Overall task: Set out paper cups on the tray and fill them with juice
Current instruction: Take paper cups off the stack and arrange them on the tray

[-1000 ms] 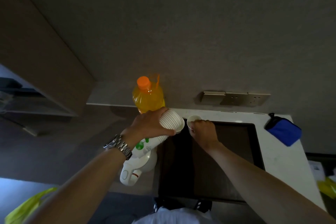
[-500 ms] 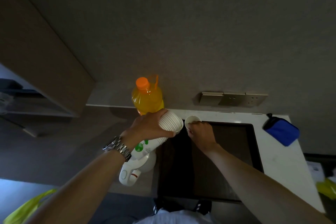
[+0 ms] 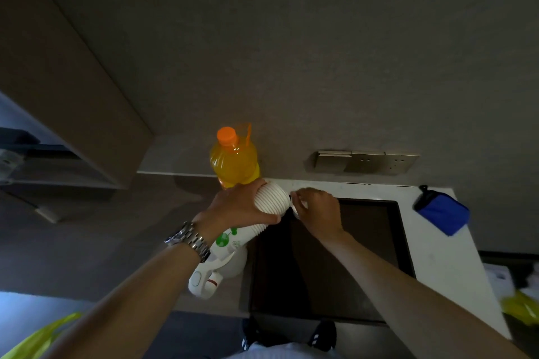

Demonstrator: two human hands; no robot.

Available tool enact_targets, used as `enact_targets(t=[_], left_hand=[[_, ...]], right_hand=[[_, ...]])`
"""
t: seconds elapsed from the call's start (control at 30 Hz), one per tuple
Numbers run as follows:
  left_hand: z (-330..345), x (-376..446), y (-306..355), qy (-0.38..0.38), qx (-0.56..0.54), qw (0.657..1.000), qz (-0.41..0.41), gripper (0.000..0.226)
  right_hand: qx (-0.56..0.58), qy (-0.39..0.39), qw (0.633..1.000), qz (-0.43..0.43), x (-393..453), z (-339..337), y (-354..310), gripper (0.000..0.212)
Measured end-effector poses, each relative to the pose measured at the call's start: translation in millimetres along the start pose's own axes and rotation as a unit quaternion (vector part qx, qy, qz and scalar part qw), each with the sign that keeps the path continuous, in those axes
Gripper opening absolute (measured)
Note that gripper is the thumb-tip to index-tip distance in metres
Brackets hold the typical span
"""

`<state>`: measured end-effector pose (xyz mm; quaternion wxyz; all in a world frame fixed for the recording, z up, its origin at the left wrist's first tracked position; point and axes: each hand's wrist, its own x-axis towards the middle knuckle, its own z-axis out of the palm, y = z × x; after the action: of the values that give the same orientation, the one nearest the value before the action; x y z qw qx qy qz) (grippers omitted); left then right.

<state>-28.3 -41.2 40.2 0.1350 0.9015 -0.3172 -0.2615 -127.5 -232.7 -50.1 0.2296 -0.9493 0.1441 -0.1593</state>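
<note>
Cups (image 3: 269,201): ribbed white stack, left hand (image 3: 242,207) wrapped round it.
Right hand (image 3: 316,213): pinching the stack's rim.
Tray (image 3: 379,242): dark, flat, rectangular.
Counter (image 3: 437,256): pale, smooth.
Bottle (image 3: 234,160): orange, counter's far edge.

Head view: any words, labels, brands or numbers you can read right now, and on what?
No text is readable in this view.
Stack of white ribbed paper cups: a green round print low on the side, no legible words.
White electric kettle: a red mark on the handle, no letters.
Orange juice bottle with orange cap: no label visible.
Blue fabric pouch: no print visible.
</note>
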Motion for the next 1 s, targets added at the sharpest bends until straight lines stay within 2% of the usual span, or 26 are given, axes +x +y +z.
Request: enact_targets(t=[0.07, 0.13, 0.17, 0.27, 0.37, 0.5, 0.63, 0.77, 0.87, 1.0], left_hand=[[1, -1, 3, 0.006, -0.003, 1.0, 0.005, 0.101], [2, -1, 6, 0.009, -0.003, 1.0, 0.01, 0.102], [3, 0, 6, 0.011, -0.007, 1.0, 0.01, 0.102], [4, 0, 9, 0.016, -0.025, 1.0, 0.008, 0.105], [6, 2, 11, 0.013, -0.012, 1.0, 0.008, 0.11], [7, 3, 16, 0.007, -0.011, 1.0, 0.005, 0.109], [7, 2, 16, 0.009, 0.005, 1.0, 0.015, 0.1], [10, 2, 17, 0.015, 0.009, 1.0, 0.007, 0.102], [12, 4, 23, 0.011, 0.008, 1.0, 0.01, 0.102], [14, 7, 27, 0.002, 0.01, 1.0, 0.007, 0.101]], right_hand=[[0.16, -0.019, 0.987, 0.027, 7, -19, -18, 0.033], [0.327, -0.094, 0.939, 0.051, 13, -42, -33, 0.04], [0.37, -0.124, 0.919, 0.054, 14, -51, -38, 0.04], [0.393, -0.165, 0.903, 0.048, 13, -65, -37, 0.018], [0.392, -0.172, 0.902, 0.057, 13, -64, -25, 0.016], [0.36, -0.14, 0.921, 0.055, 12, -68, -22, 0.015], [0.284, -0.046, 0.951, 0.114, 19, -76, 0, 0.015], [0.119, 0.04, 0.982, 0.141, 11, -87, 36, 0.013], [-0.003, 0.024, 0.994, 0.111, -1, -78, 56, 0.012], [-0.07, -0.045, 0.994, 0.067, -13, -61, 66, 0.015]])
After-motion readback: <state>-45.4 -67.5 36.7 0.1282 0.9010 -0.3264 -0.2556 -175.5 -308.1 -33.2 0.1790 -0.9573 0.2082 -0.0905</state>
